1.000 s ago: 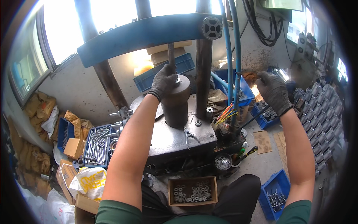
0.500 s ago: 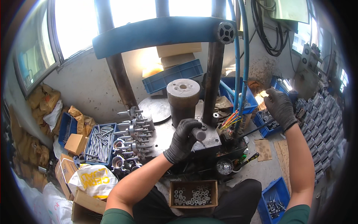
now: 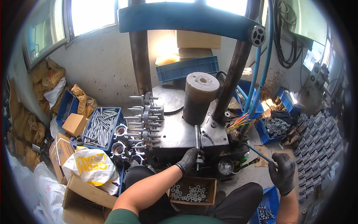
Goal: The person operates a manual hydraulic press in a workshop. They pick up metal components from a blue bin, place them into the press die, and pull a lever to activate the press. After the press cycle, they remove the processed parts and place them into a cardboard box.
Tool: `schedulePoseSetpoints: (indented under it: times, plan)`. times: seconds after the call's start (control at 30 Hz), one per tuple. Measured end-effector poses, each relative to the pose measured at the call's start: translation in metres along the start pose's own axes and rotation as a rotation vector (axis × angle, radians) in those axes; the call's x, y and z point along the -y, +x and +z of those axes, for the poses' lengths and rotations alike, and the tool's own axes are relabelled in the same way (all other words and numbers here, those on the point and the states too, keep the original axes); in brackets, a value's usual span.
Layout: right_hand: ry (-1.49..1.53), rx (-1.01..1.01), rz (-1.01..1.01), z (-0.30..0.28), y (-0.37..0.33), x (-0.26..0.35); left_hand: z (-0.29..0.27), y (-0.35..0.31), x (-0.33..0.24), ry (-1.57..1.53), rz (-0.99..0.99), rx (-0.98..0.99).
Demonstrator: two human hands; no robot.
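My left hand point(image 3: 190, 161) is closed around the lower part of a metal shaft point(image 3: 197, 137) with a collar near its lower end. The shaft points up and away over the front edge of the press bed point(image 3: 171, 128). Just beyond its upper tip stands the thick steel cylinder point(image 3: 201, 97) of the press. At the lower right, my right hand point(image 3: 282, 174) is closed at the end of a long lever rod point(image 3: 257, 152); the fingers partly hide the rod's tip. Several shafts with collars point(image 3: 146, 119) lie in a row on the bed's left side.
A cardboard box point(image 3: 212, 188) of small metal rings sits between my knees. Left of the press is a blue crate point(image 3: 120, 121) of bare shafts. Stacked metal parts point(image 3: 317, 149) fill the right side. A blue crossbeam point(image 3: 182, 18) spans the press above.
The left hand has brought the shaft nearer to me, over the bed's front edge. My right hand has come down onto the lever. The view has shifted too.
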State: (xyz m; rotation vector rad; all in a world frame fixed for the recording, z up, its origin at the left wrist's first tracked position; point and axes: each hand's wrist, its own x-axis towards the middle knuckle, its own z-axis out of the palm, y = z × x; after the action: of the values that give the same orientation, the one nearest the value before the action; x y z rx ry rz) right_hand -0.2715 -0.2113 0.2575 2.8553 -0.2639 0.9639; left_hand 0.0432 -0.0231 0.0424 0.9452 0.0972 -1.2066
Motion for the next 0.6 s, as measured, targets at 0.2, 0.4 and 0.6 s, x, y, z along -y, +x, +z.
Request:
schedulePoseSetpoints:
  times: [0.2, 0.4, 0.6]
  plan:
    - [0.343, 0.024, -0.208, 0.035, 0.028, 0.077, -0.008, 0.024, 0.007, 0.035, -0.031, -0.056]
    - [0.688, 0.101, -0.048, 0.153, 0.029, 0.073, -0.038, 0.021, 0.039, 0.195, 0.068, 0.037]
    - [0.747, 0.283, 0.062, 0.177, 0.024, 0.061, -0.059, -0.046, 0.056, 1.638, 0.775, -0.041]
